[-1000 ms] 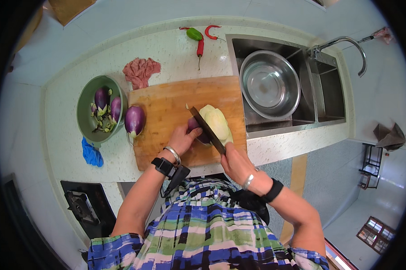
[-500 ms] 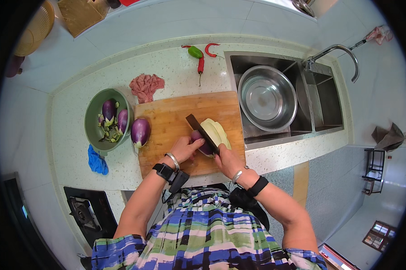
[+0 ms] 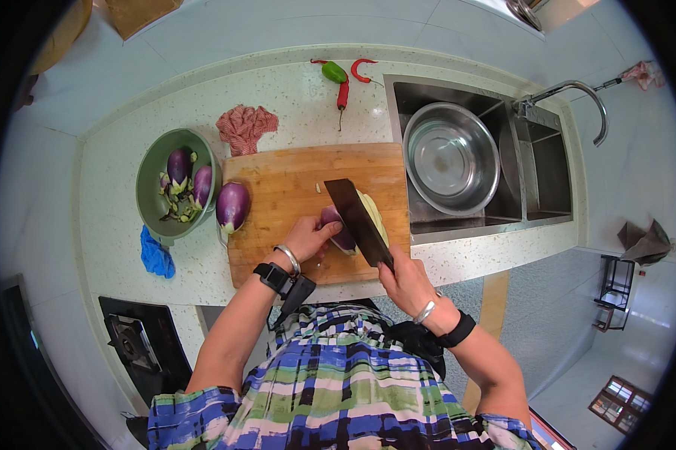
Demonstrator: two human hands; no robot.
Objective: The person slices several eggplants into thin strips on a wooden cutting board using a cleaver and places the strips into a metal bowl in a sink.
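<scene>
My left hand [image 3: 311, 238] grips a purple eggplant piece [image 3: 338, 229] on the wooden cutting board [image 3: 285, 172], its thumb along the near side. In my right hand [image 3: 411, 281] is the handle of a dark cleaver [image 3: 358, 223], whose broad blade leans over the right end of the eggplant. Pale eggplant slices [image 3: 373, 213] lie to the right of the blade, partly hidden behind it. A small pale scrap [image 3: 317, 187] sits on the board beyond the eggplant. One whole eggplant [image 3: 233, 206] rests at the board's left edge.
A green bowl [image 3: 143, 189] with eggplants and trimmings stands left, near a red cloth [image 3: 244, 129] and a blue cloth [image 3: 156, 253]. Red and green peppers [image 3: 334, 72] lie at the back. Right is a sink [image 3: 509, 169] with a metal basin [image 3: 452, 159]; a stove [image 3: 139, 341] is near left.
My right hand has moved right and nearer me, and the cleaver has turned so more of its blade face shows. My left hand keeps hold of the eggplant. The whole view has shifted slightly.
</scene>
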